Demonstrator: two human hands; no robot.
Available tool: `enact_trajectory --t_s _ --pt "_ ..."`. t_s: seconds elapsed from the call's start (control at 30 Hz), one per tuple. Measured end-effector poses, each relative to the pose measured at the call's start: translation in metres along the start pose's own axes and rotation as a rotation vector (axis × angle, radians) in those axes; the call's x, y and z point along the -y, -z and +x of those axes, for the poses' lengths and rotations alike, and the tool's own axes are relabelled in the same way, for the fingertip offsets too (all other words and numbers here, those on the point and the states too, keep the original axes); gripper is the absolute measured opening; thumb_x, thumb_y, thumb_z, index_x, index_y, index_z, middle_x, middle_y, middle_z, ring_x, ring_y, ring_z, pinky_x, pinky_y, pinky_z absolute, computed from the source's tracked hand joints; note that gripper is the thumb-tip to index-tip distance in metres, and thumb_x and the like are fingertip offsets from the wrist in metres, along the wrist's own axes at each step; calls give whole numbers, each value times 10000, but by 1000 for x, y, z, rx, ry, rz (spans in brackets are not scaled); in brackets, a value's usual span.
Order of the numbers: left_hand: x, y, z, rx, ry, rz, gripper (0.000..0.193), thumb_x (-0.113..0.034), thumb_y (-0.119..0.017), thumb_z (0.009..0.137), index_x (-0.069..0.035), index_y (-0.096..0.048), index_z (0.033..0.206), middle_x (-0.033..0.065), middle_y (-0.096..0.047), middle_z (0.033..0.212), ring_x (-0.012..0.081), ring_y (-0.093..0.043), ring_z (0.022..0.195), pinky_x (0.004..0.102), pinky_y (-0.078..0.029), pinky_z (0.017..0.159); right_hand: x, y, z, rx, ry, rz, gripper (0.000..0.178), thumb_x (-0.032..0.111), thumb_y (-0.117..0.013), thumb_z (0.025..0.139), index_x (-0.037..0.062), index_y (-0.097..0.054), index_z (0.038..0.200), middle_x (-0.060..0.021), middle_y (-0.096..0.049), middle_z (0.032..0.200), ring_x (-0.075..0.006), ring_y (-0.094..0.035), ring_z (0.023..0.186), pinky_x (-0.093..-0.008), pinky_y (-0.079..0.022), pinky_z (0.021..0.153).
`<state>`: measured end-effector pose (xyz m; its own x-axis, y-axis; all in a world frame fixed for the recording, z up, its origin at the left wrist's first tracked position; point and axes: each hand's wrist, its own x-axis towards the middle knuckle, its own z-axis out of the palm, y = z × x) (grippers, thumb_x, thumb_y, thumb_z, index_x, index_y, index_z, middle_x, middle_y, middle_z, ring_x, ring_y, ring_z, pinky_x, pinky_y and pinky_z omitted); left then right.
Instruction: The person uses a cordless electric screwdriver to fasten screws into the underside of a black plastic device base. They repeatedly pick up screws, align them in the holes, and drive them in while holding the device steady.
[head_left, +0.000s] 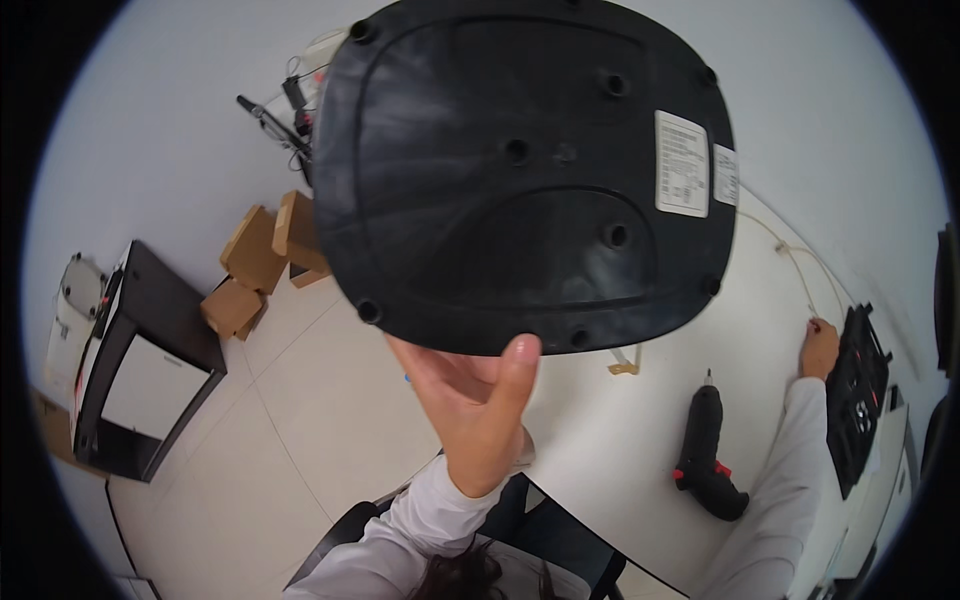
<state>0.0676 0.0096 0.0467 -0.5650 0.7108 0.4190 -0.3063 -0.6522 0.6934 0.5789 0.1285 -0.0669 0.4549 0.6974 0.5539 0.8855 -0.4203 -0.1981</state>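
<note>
My left hand (478,405) grips the lower edge of a large black plastic cover (460,230), held up in front of me. The thumb lies on the near face; the fingers go behind the rim. The cover is rounded, with several round screw holes, moulded ridges and two white labels near its right edge. Out to the right, my right hand (820,350) rests low over the white table (600,440) with its fingers drawn together. Whatever is between them is too small to tell. A thin pale cord (800,262) ends by its fingertips.
A black cordless screwdriver (708,450) lies on the table, left of my right forearm. Beside that hand sits an open black tool case (858,390). A small tan piece (624,368) shows below the cover. Cardboard boxes (250,250) and a dark cabinet (160,350) stand at the left.
</note>
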Motion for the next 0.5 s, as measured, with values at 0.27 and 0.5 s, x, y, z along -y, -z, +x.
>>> enact_trajectory --t_s 0.27,0.5 --pt "-16 -2 7 0 98 -45 856 -6 -653 763 -59 -116 1428 125 -301 1355 224 -357 1244 348 -371 983 94 76 -10 198 56 599 172 140 -639 842 59 -673 989 -66 -676 855 -87 -609 764 -224 -459 542" --pt "-6 -12 2 -23 71 -110 877 46 -623 775 -84 -72 1444 116 -274 1398 215 -357 1253 338 -320 1023 267 260 -113 160 770 944 232 -62 -732 661 12 -670 871 -95 -660 822 -145 -635 720 -212 -490 570"
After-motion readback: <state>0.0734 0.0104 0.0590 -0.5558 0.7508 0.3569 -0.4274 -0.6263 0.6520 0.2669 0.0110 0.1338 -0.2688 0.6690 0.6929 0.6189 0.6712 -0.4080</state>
